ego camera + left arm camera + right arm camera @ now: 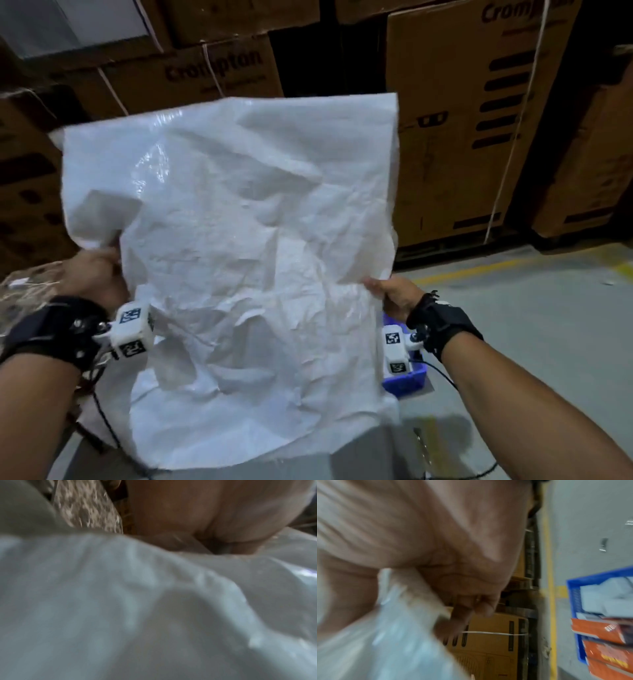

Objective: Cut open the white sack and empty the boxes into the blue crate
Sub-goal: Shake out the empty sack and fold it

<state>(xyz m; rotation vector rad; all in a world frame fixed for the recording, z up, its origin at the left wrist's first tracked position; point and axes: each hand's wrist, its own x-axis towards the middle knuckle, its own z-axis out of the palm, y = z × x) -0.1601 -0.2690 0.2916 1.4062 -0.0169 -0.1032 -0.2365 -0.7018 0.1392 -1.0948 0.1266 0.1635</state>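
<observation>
The white sack (233, 240) hangs flat and crumpled in front of me, spread between both hands. My left hand (96, 274) grips its left edge. My right hand (394, 294) pinches its right edge. In the left wrist view the sack (137, 608) fills the frame below my palm (205, 513). The right wrist view shows my fingers (462, 615) curled round the sack fabric (393, 642). The blue crate (407, 380) sits on the floor under my right wrist, mostly hidden by the sack. In the right wrist view the crate (573, 601) holds orange boxes (599, 635) and white boxes (599, 599).
Stacked brown cartons (462, 120) strapped with white bands line the back wall. A clear-wrapped bundle (27, 291) lies at my left. Grey floor with a yellow line (479, 270) stretches to the right. A grey surface (359, 459) lies below the sack.
</observation>
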